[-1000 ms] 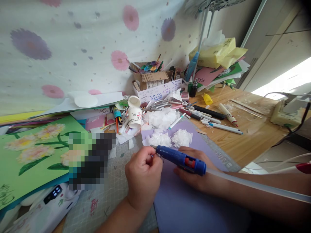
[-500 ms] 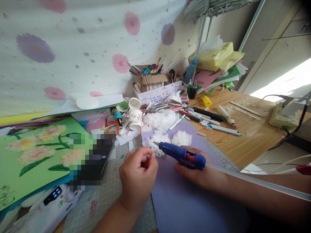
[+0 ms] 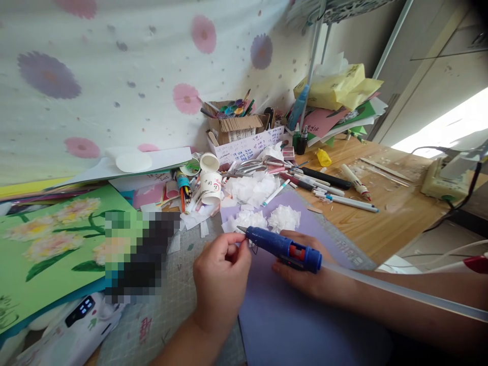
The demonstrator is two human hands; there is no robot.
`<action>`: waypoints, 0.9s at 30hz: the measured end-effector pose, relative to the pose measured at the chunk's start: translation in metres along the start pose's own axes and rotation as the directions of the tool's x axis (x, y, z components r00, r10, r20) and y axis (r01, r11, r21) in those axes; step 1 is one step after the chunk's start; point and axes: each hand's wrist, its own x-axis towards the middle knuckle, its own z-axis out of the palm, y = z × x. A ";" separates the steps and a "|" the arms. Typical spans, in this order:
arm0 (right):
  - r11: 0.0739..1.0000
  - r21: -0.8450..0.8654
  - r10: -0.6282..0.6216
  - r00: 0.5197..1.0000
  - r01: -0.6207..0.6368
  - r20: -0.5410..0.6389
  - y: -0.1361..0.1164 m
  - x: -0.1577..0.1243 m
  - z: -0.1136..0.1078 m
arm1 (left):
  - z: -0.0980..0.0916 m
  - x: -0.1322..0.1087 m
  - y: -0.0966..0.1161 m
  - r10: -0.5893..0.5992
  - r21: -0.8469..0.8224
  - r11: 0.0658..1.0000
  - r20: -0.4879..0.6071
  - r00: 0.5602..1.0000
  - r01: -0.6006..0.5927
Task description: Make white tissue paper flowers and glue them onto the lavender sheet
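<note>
My right hand (image 3: 305, 274) is wrapped round a blue hot glue gun (image 3: 270, 242), whose metal nozzle points left. A long translucent glue stick (image 3: 385, 282) runs out of its back, over my forearm. My left hand (image 3: 223, 269) is closed in a pinch right by the nozzle; what its fingertips hold, if anything, is too small to make out. Behind the gun, two crumpled white paper flowers (image 3: 284, 218) lie on a purple sheet (image 3: 274, 310). The left one is partly covered by the gun and my fingers.
White tissue scraps (image 3: 251, 189) and pens (image 3: 346, 202) lie behind the flowers. Paper cups (image 3: 211, 185) stand left of them, by a cardboard box (image 3: 238, 128). A green picture (image 3: 61, 239) lies at left over a cutting mat (image 3: 171, 305). A power strip (image 3: 444, 180) sits at right.
My left hand has moved slightly right and up, so its fingertips are now closer to the nozzle. The glue gun has shifted slightly left and down in view.
</note>
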 end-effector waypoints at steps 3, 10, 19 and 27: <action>0.999 -0.024 -0.032 0.999 0.033 0.018 -0.001 0.000 0.001 | 0.001 0.000 0.005 -0.120 -0.077 0.989 0.056 0.991 0.124; 0.997 -0.013 -0.078 0.997 0.079 0.025 -0.005 0.000 0.001 | 0.004 0.000 0.012 -0.175 -0.099 0.979 0.045 0.984 0.178; 0.995 -0.048 -0.085 0.996 0.085 -0.007 -0.003 -0.002 0.002 | 0.002 0.002 0.010 0.081 0.127 0.989 -0.078 0.994 -0.071; 0.999 0.000 0.036 0.993 -0.036 -0.112 0.000 -0.004 0.004 | -0.008 0.012 0.000 0.322 0.323 0.914 -0.206 0.924 -0.247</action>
